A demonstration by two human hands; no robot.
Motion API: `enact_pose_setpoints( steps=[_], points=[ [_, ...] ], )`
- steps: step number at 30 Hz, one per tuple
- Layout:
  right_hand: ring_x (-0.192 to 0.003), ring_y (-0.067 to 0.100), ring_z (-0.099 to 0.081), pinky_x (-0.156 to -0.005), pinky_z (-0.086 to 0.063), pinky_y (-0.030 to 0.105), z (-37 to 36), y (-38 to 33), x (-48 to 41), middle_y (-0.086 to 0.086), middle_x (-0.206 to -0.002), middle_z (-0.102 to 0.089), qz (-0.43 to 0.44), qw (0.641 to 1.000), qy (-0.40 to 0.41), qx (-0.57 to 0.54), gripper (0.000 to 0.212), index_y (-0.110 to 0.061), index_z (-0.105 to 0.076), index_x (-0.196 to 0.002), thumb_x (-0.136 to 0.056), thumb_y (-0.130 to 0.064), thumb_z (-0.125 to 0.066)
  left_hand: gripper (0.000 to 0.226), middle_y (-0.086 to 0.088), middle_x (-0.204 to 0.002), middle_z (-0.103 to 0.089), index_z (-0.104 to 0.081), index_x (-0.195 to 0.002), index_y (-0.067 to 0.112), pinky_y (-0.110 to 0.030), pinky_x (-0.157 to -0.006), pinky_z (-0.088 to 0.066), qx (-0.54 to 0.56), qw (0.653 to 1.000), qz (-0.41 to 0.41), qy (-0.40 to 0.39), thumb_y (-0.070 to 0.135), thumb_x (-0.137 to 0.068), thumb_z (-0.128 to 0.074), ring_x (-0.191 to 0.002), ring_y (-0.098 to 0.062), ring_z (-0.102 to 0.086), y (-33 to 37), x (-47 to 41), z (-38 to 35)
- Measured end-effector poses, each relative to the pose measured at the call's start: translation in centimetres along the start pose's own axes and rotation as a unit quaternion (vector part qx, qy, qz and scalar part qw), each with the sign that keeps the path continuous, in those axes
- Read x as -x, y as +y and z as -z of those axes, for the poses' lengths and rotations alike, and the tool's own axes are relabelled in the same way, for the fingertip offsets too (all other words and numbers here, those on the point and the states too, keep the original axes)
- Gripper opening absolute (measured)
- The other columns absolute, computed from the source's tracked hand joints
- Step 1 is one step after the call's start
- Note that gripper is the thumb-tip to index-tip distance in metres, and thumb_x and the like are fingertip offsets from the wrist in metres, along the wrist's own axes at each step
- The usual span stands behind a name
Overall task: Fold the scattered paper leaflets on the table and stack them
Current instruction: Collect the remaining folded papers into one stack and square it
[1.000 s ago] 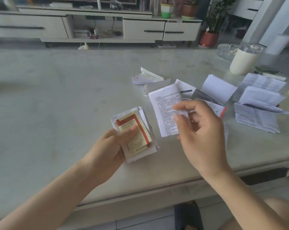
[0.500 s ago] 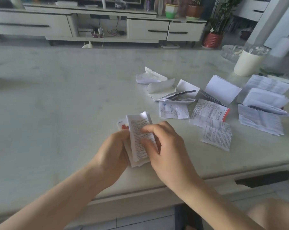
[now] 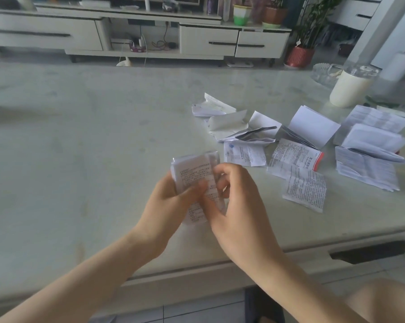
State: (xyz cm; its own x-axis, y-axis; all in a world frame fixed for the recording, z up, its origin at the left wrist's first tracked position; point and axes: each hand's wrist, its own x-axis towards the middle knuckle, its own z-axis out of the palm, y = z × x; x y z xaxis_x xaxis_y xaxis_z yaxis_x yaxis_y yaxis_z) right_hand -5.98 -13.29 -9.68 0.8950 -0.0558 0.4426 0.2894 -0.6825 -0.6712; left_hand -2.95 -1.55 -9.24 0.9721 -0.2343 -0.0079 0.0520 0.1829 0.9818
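Cupping the stack of white printed paper leaflets (image 3: 192, 170) over the pale stone worktop (image 3: 80, 148), my left grip (image 3: 171, 206) steadies it so my right grip (image 3: 241, 213), pinching its edge, can square it; loose leaflets (image 3: 297, 159) lie right.

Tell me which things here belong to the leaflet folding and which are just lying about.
Job: the folded stack, held by the left hand and right hand; the red-edged leaflet; the open leaflets further right.
Lying about: the white cup, the glass dish beside it, the red plant pot on the floor.
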Motion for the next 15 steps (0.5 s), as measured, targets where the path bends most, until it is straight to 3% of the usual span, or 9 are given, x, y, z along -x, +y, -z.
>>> enact_pose_setpoints(
  steps=[3, 6, 8, 10, 12, 15],
  points=[
    [-0.078, 0.008, -0.049, -0.071, -0.039, 0.016, 0.7, 0.2, -0.3, -0.007, -0.085, -0.055, -0.008, 0.999, 0.029, -0.039, 0.013, -0.02, -0.054, -0.093, -0.085, -0.017, -0.065, 0.016, 0.011, -0.086, -0.072, -0.062, -0.099, 0.021, -0.016, -0.072, -0.052, -0.059, 0.991, -0.119, -0.025, 0.015, -0.084, -0.062, -0.081, -0.003, -0.067, 0.3, -0.1, 0.1],
    [-0.08, 0.005, -0.049, -0.073, -0.038, 0.011, 0.6, 1.1, -0.4, -0.008, -0.087, -0.054, -0.011, 0.997, 0.069, -0.024, 0.019, -0.022, -0.055, -0.087, -0.08, -0.016, -0.071, 0.023, 0.017, -0.093, -0.071, -0.062, -0.103, 0.021, -0.013, -0.076, -0.049, -0.109, 0.981, -0.155, -0.039, 0.013, -0.082, -0.056, -0.089, 0.0, -0.066, -0.5, -0.1, 0.2],
    [-0.099, 0.002, -0.05, -0.087, -0.038, 0.009, 0.2, 1.6, -0.2, -0.007, -0.105, -0.053, -0.046, 0.995, 0.049, -0.069, 0.03, -0.021, -0.049, -0.103, -0.083, -0.011, -0.069, 0.023, 0.018, -0.094, -0.071, -0.063, -0.102, 0.022, -0.011, -0.076, -0.047, -0.129, 0.979, -0.153, -0.038, 0.014, -0.082, -0.056, -0.09, 0.002, -0.065, -1.2, -0.2, 0.2],
    [-0.12, -0.001, -0.047, -0.1, -0.036, 0.012, -0.1, 1.5, -0.1, -0.004, -0.13, -0.05, -0.087, 0.98, -0.045, -0.173, 0.043, -0.016, -0.036, -0.129, -0.091, -0.006, -0.055, 0.024, 0.016, -0.098, -0.071, -0.064, -0.104, 0.021, -0.012, -0.079, -0.047, -0.14, 0.978, -0.15, -0.046, 0.016, -0.083, -0.056, -0.093, 0.0, -0.066, -1.5, -0.3, 0.2],
    [-0.122, 0.0, -0.047, -0.101, -0.038, 0.016, -0.6, 1.4, 0.2, -0.004, -0.134, -0.049, -0.085, 0.968, -0.117, -0.206, 0.047, -0.016, -0.027, -0.141, -0.097, -0.007, -0.041, 0.026, 0.011, -0.103, -0.071, -0.064, -0.108, 0.017, -0.013, -0.082, -0.047, -0.131, 0.979, -0.143, -0.06, 0.014, -0.083, -0.055, -0.098, -0.003, -0.065, -1.4, -0.4, 0.1],
    [-0.12, 0.008, -0.049, -0.1, -0.043, 0.029, -1.2, 1.4, 0.8, 0.0, -0.133, -0.049, -0.069, 0.98, -0.121, -0.144, 0.048, -0.017, -0.022, -0.143, -0.097, -0.02, -0.037, 0.028, 0.011, -0.106, -0.07, -0.061, -0.111, 0.018, -0.012, -0.085, -0.045, -0.139, 0.976, -0.155, -0.066, 0.01, -0.086, -0.052, -0.103, -0.003, -0.063, -1.5, -0.3, -0.1]
  ],
)
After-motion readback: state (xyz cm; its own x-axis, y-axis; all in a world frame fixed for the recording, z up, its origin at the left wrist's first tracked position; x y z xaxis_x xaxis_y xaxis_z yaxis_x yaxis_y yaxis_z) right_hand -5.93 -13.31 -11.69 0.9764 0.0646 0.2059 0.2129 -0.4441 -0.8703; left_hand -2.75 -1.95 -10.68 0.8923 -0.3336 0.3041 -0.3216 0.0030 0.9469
